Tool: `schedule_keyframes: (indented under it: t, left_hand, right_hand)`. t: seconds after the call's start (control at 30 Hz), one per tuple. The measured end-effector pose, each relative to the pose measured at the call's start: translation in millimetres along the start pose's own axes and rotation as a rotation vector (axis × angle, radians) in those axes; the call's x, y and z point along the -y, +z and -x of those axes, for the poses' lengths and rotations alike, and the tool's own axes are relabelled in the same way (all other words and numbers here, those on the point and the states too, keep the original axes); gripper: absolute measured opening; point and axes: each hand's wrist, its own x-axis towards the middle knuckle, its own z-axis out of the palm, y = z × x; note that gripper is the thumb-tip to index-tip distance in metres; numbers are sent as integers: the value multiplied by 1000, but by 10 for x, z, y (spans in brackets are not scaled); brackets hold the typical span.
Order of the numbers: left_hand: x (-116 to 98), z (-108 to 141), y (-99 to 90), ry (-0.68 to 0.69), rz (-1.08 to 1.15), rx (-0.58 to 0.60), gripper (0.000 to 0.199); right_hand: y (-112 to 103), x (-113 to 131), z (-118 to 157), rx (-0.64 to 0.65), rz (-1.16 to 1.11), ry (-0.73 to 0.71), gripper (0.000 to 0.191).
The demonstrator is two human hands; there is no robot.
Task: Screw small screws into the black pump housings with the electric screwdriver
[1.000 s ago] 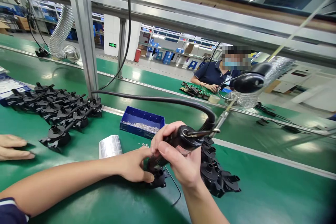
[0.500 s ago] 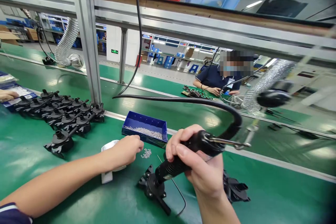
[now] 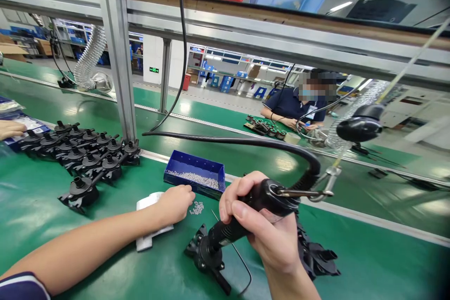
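Note:
My right hand (image 3: 262, 225) is wrapped round a black electric screwdriver (image 3: 232, 227), whose lower end meets a black plastic part (image 3: 207, 255) on the green mat. My left hand (image 3: 178, 202) is closed, fingertips pinched beside a small pile of tiny metal rings (image 3: 197, 207); whatever it holds is hidden. Under the left wrist lies a white cloth or paper piece (image 3: 144, 241). Behind the pile sits a blue bin (image 3: 220, 178) with many small metal pieces inside. A thin dark rod or wire (image 3: 242, 262) lies right of the black part.
Several black assemblies (image 3: 75, 150) stand in rows at left, near another person's hand (image 3: 12, 129). More black parts (image 3: 321, 260) lie right of my right hand. A metal post (image 3: 117, 56) rises behind the rows. The screwdriver's cable (image 3: 225, 139) arches overhead; a person (image 3: 298, 105) sits across.
The screwdriver's top and my right hand have shifted slightly left and down. The hanging black fitting at right has swung left. My left hand has moved slightly right and down.

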Motion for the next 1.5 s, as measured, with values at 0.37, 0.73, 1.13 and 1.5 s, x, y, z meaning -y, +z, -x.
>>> schedule_keyframes:
  t: [0.37, 0.73, 1.13, 1.5]
  left_hand:
    - [-171, 284, -196, -110, 650, 268, 7]
    - [-71, 195, -18, -365, 1143, 649, 26]
    - [-109, 284, -262, -260, 1107, 721, 65]
    - [-365, 401, -217, -312, 1032, 492, 51]
  right_hand:
    - [33, 1, 16, -13, 3, -7, 16]
    - [85, 35, 17, -62, 15, -17, 20]
    - [119, 56, 31, -50, -23, -8, 19]
    - [110, 38, 7, -133, -6, -89, 19]
